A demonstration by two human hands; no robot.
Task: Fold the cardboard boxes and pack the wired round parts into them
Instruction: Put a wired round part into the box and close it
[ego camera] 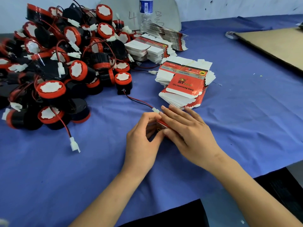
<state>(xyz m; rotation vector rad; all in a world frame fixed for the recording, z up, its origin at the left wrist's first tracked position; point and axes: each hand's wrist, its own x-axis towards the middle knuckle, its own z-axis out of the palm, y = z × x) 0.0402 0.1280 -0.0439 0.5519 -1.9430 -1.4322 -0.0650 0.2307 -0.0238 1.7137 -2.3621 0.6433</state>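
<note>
The heap of wired round parts [54,63] lies well left of both grips on the counter [65,169]. One white plug [155,110] rests just past the fingertips. The left grip [144,133] curls round the small red box [161,123], pinching it. The right grip [185,128] presses straight fingers across the top, with the stack of flat boxes [183,82] just beyond, so the person should probably keep the walls square and crease each flap fully before tucking.
</note>
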